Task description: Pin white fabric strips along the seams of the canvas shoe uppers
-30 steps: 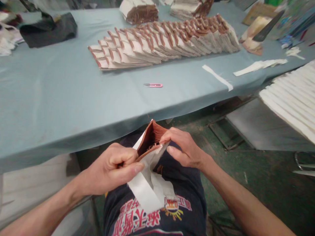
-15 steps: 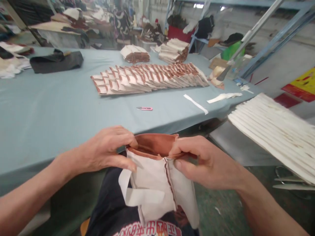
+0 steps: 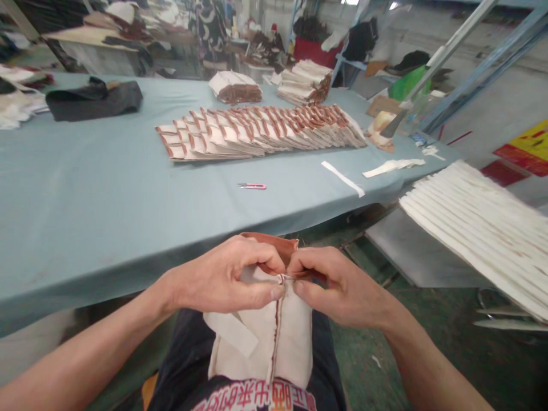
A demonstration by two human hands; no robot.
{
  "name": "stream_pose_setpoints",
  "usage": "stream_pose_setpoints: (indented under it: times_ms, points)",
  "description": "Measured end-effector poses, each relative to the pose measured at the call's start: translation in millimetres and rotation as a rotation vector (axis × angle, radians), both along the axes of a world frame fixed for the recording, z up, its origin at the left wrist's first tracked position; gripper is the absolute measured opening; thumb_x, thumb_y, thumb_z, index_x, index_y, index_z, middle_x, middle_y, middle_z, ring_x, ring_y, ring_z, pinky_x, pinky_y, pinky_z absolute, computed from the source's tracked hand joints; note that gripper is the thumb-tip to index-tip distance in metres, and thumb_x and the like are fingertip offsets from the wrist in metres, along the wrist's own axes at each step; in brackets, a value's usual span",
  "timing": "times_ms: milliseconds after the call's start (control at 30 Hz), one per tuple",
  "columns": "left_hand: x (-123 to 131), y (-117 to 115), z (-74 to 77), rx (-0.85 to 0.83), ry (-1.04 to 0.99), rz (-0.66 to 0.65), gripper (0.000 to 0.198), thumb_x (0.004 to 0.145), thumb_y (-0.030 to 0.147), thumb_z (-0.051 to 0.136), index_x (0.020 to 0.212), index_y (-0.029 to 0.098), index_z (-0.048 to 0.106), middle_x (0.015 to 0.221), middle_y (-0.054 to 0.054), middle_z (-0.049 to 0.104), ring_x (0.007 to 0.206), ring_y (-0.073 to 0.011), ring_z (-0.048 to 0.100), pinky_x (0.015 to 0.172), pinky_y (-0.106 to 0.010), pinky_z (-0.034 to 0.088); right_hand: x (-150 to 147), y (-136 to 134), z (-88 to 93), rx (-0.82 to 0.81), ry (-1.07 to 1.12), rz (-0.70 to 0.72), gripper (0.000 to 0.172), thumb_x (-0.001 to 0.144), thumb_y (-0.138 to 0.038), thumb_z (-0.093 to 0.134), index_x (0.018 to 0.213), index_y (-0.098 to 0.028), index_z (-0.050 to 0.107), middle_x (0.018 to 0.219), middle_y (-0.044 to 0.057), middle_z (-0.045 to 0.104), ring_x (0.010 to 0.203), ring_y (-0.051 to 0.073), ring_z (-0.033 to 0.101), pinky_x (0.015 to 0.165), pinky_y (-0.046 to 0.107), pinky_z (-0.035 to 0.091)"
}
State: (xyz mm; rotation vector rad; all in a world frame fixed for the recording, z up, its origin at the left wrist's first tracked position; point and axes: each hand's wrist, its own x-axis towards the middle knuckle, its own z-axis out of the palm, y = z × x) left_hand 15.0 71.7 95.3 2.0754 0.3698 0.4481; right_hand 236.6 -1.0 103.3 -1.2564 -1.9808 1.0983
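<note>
A sewn pouch-like leather piece (image 3: 250, 362), pale on the outside and reddish brown inside, lies over my lap with its open end up. My left hand (image 3: 240, 274) pinches its rim just left of the dark centre seam. On the other side of that seam, my right hand (image 3: 338, 285) grips the same rim between thumb and fingers. The fingertips of both hands nearly meet at the seam's top. From under my left hand a white strip (image 3: 235, 335) hangs across the pale face. The fingers hide part of the rim.
On the blue-covered table (image 3: 94, 188) lie pink thread snips (image 3: 252, 186), white strips (image 3: 342, 178) and a long overlapping row of similar pieces (image 3: 257, 134). Stacked pieces (image 3: 235, 87) and a dark folded band (image 3: 94, 101) sit farther back. White layered sheets (image 3: 479, 228) stand at right.
My left hand has slid right along the rim to the seam, next to my right hand. The right hand has shifted slightly left, and the pouch's mouth has narrowed.
</note>
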Motion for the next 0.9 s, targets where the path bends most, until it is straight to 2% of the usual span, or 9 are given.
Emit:
stream_pose_setpoints:
  times_ms: [200,300,500,667,767,900]
  points:
    - [-5.9,4.4,-8.8,-0.289,0.037,-0.076,0.022,0.1,0.028,0.059,0.097,0.011,0.071,0.083,-0.002,0.068,0.072,-0.0112,0.056,0.066,-0.021,0.046,1.5,6.6,-13.5,-0.033,0.038,0.028,0.016,0.085,-0.024,0.054,0.072,-0.018,0.059,0.064,-0.004,0.054,0.06,0.01,0.046,0.057,0.024,0.033]
    - [-7.0,7.7,-10.0,-0.335,0.058,-0.086,0.024,0.1,0.029,0.059,0.099,0.009,0.073,0.083,-0.003,0.069,0.07,-0.0108,0.056,0.064,-0.02,0.045,2.6,9.9,-20.3,-0.053,0.066,0.024,0.018,0.086,-0.027,0.054,0.07,-0.019,0.057,0.063,-0.004,0.052,0.058,0.01,0.043,0.055,0.024,0.031]
    - [-6.7,9.7,-8.4,-0.13,0.112,-0.095,0.027,0.105,0.029,0.052,0.096,0.012,0.071,0.08,-0.001,0.067,0.068,-0.0108,0.056,0.063,-0.02,0.044,2.1,7.9,-35.9,-0.043,0.078,0.0,0.012,0.084,-0.024,0.055,0.073,-0.02,0.056,0.066,-0.004,0.054,0.061,0.011,0.046,0.058,0.024,0.035]
    - [-9.3,5.1,-6.3,0.03,0.122,-0.066,0.031,0.109,0.028,0.043,0.088,0.015,0.062,0.076,0.002,0.059,0.068,-0.0116,0.053,0.068,-0.023,0.043,-4.0,4.2,-35.8,0.085,0.083,-0.013,0.002,0.081,-0.019,0.054,0.08,-0.021,0.056,0.076,-0.001,0.061,0.067,0.013,0.049,0.065,0.027,0.041]
    - [-11.4,1.1,-4.0,0.036,0.121,-0.027,0.03,0.109,0.027,0.042,0.088,0.016,0.061,0.076,0.002,0.058,0.069,-0.0118,0.052,0.068,-0.023,0.043,-9.4,3.5,-32.1,0.144,0.095,-0.04,0.006,0.081,-0.021,0.058,0.086,-0.022,0.056,0.081,0.0,0.063,0.07,0.014,0.052,0.067,0.028,0.043]
    - [-13.8,-3.0,-1.3,-0.007,0.114,0.009,0.029,0.108,0.024,0.043,0.087,0.016,0.061,0.077,0.001,0.059,0.068,-0.0114,0.051,0.065,-0.022,0.043,-15.6,3.0,-30.8,0.212,0.081,-0.077,0.006,0.082,-0.021,0.061,0.084,-0.021,0.055,0.077,-0.001,0.061,0.069,0.014,0.054,0.068,0.028,0.044]
